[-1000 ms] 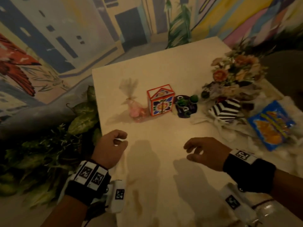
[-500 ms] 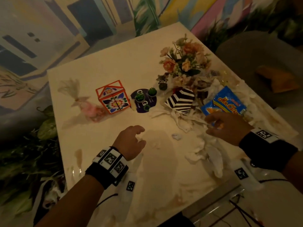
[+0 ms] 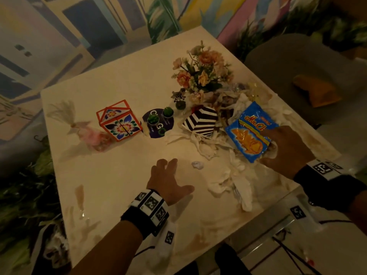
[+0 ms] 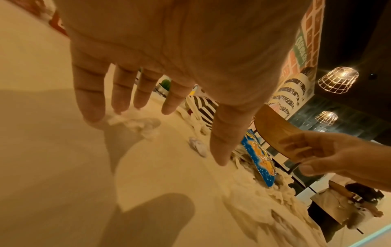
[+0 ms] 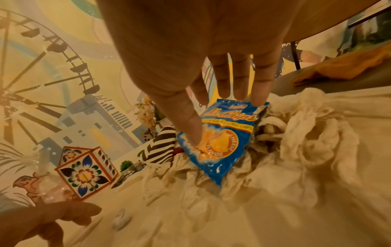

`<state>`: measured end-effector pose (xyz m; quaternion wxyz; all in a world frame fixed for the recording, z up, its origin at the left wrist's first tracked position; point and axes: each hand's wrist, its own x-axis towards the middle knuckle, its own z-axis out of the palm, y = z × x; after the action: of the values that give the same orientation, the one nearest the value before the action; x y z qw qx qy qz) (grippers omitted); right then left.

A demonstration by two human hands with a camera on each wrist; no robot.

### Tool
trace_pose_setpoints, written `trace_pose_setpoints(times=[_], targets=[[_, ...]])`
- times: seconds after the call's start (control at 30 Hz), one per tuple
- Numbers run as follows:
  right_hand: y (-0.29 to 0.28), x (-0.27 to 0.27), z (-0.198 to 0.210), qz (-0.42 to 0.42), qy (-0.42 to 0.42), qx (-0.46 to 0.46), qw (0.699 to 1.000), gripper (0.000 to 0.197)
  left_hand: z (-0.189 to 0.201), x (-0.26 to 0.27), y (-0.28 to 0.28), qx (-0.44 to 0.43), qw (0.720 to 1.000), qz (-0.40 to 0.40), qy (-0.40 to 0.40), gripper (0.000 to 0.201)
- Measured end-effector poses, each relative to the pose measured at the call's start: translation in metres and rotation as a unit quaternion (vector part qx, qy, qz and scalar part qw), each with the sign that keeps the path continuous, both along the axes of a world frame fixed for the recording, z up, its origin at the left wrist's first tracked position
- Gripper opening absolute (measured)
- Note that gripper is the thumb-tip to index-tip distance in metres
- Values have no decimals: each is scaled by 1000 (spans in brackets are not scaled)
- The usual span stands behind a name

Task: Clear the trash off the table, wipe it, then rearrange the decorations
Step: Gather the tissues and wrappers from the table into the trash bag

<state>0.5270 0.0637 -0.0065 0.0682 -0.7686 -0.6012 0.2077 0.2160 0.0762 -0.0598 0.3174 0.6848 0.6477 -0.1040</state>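
A blue chips bag [image 3: 249, 133] is tilted up off a heap of crumpled white tissues [image 3: 234, 181] at the table's right side. My right hand [image 3: 274, 145] grips it; in the right wrist view the thumb presses the front of the chips bag [image 5: 222, 138] and the fingers go behind its top. Over the middle of the table [image 3: 111, 175] my left hand [image 3: 176, 175] hovers open with spread fingers, holding nothing. A small crumpled wad [image 3: 197, 164] lies just right of it. The decorations are a floral box [image 3: 119, 124], a pink pouch [image 3: 89, 133], a striped box [image 3: 200, 122] and a bouquet [image 3: 200, 74].
Small cactus pots stand on a round purple coaster [image 3: 158, 124]. Brown stains [image 3: 79, 195] mark the table's near left. A grey chair with an orange cushion [image 3: 315, 92] stands to the right. Leafy plants [image 3: 23, 195] crowd the left edge, and a mural wall is behind.
My right hand reached the chips bag, took hold of it and tipped it up. My left hand went from loosely curled to spread open. The head view swung right.
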Motion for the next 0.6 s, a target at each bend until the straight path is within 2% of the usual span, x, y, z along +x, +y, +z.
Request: trace_pose_setpoints(times=[0.2,0.33,0.43,0.6], targets=[[41,28,-8,35,-25,-12,999,102,2,55,-17,-3,999,32,20,125],[61,22,-14,81,-23,-83,993,115,4,93,-27,-21,998,43,34,133],[65,8,-22,123,-43,-121,984,126,2,119,-31,-33,998,21,52,131],[73,-10,-34,142,-68,-154,975,129,-8,147,-33,-26,995,-44,87,117]])
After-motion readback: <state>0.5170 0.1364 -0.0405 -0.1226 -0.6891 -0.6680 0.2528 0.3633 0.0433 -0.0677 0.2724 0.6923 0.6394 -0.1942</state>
